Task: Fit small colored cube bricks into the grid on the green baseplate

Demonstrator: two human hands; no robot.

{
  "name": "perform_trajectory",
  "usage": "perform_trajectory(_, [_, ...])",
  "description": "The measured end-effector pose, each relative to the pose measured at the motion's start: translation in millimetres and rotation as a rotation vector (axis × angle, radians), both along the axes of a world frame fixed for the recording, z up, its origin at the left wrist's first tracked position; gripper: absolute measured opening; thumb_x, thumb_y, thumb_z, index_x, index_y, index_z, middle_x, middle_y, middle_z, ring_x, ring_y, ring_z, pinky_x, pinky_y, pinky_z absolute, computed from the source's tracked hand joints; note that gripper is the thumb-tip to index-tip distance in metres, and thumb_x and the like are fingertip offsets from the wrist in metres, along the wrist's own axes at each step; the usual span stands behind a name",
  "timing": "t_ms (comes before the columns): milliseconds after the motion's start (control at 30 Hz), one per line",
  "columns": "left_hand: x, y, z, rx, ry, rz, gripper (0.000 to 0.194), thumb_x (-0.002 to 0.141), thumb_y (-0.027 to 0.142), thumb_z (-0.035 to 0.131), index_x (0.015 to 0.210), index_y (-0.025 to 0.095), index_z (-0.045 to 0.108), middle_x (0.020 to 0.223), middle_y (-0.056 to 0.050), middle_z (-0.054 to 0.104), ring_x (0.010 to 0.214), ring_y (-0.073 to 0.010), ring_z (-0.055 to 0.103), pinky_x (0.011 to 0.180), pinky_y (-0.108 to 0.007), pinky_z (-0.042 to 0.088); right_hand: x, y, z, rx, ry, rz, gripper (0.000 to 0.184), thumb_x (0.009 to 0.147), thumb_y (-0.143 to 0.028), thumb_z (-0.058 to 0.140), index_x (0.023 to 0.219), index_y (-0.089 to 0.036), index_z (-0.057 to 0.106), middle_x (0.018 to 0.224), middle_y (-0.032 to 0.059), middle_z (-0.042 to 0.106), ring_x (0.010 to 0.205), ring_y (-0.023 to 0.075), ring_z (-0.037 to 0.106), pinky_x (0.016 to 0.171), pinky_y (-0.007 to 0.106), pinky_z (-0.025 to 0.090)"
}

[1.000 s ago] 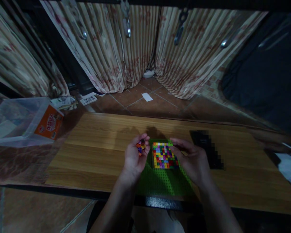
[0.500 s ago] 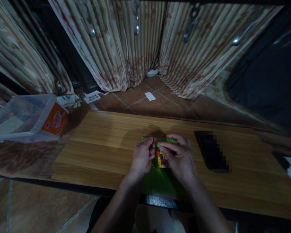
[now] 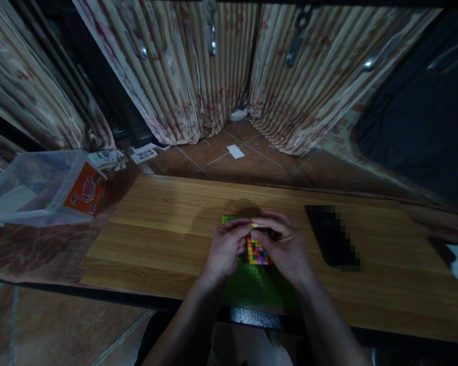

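Note:
A green studded baseplate (image 3: 252, 287) lies on the wooden table (image 3: 156, 229) in front of me. A square patch of small multicoloured bricks (image 3: 257, 251) covers its far part. My left hand (image 3: 225, 246) and my right hand (image 3: 286, 246) meet over the far edge of that patch, fingertips pinched together. The left hand's fingers are curled; what they hold is hidden. The right hand's fingers press down at the patch's top edge and cover much of it.
A dark flat object (image 3: 330, 236), blurred out, lies to the right of the baseplate. At the far left a clear plastic box (image 3: 30, 188) with an orange label rests on a cloth. Patterned curtains (image 3: 198, 76) hang behind the table over a tiled floor.
One second ago my hands were apart, the left holding small coloured bricks beside the patch. They have since come together over its far edge, and the view has shifted slightly.

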State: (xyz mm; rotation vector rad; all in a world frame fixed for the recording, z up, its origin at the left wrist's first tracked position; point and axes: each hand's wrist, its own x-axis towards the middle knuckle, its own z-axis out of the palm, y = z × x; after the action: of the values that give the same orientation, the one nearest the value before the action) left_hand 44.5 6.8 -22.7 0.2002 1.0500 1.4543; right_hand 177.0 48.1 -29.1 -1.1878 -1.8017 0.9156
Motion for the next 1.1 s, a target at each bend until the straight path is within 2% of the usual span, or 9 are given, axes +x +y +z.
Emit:
perform_trajectory(133, [1,0,1.5,-0.016,0.013,0.015,0.030,0.054,0.021,0.083,0.077,0.010,0.068,0.045,0.010,0.041,0.038,0.0003,0.025,0.041,-0.018,0.008,1,2,-2.0,-0.092,0.031,0.027,0.023,0.082,-0.036,0.070,0.102,-0.029,0.079,0.118,0.0076,0.070,0.114,0.0270,0.061,0.100,0.048,0.046])
perform_trajectory(500, [7,3,2.3,-0.010,0.071,0.088,0.025,0.054,0.022,0.082,0.071,0.011,0.069,0.044,0.008,0.050,0.037,-0.0012,0.035,0.039,-0.016,0.019,-8,1,1.6,-0.158,0.106,0.037,0.014,0.083,-0.031,0.068,0.088,-0.024,0.079,0.093,0.0048,0.075,0.088,0.0212,0.068,0.082,0.036,0.052])
perform_trajectory(700, [10,3,-2.4,0.021,0.047,0.133,0.032,0.049,0.025,0.089,0.072,0.011,0.071,0.048,0.006,0.054,0.040,-0.0023,0.042,0.039,-0.015,0.024,-8,2,-3.7,-0.164,0.164,0.042,0.015,0.081,-0.032,0.069,0.088,-0.023,0.080,0.090,0.0044,0.075,0.086,0.0211,0.068,0.080,0.035,0.052])
perform_trajectory(800, [8,2,-3.2,0.021,-0.013,0.123,0.038,0.046,0.026,0.092,0.074,0.010,0.072,0.050,0.007,0.053,0.039,-0.0007,0.039,0.037,-0.014,0.022,-5,2,-4.2,-0.146,0.174,0.022,0.020,0.082,-0.034,0.070,0.096,-0.024,0.079,0.095,0.0049,0.075,0.090,0.0218,0.068,0.082,0.037,0.052])
perform_trajectory(867, [3,1,-1.8,0.035,-0.069,0.123,0.037,0.052,0.027,0.092,0.078,0.009,0.072,0.053,0.007,0.053,0.039,0.0009,0.036,0.036,-0.013,0.019,-2,2,-0.5,-0.087,0.154,-0.037,0.022,0.084,-0.035,0.069,0.101,-0.025,0.079,0.101,0.0055,0.074,0.096,0.0226,0.067,0.088,0.039,0.051])
perform_trajectory(933, [-3,1,1.6,0.051,-0.155,0.146,0.030,0.065,0.028,0.086,0.083,0.008,0.073,0.058,0.005,0.055,0.041,0.0010,0.036,0.035,-0.012,0.020,1,0,5.8,-0.009,0.129,-0.095,0.020,0.086,-0.034,0.068,0.100,-0.025,0.078,0.104,0.0059,0.074,0.101,0.0230,0.066,0.092,0.040,0.049])
perform_trajectory(1033, [-11,1,10.0,0.078,-0.324,0.200,0.023,0.086,0.029,0.068,0.089,0.007,0.073,0.067,-0.001,0.062,0.049,-0.0029,0.050,0.042,-0.011,0.038,4,-6,16.5,0.067,0.112,-0.122,0.017,0.089,-0.032,0.066,0.098,-0.025,0.078,0.102,0.0047,0.074,0.101,0.0218,0.067,0.092,0.039,0.049])
perform_trajectory(1100, [-12,1,16.3,0.113,-0.398,0.230,0.027,0.094,0.028,0.056,0.094,0.006,0.073,0.080,-0.008,0.069,0.066,-0.0087,0.064,0.061,-0.016,0.053,3,-11,22.4,0.084,0.116,-0.094,0.015,0.090,-0.031,0.065,0.098,-0.026,0.077,0.099,0.0029,0.074,0.097,0.0198,0.067,0.088,0.036,0.051])
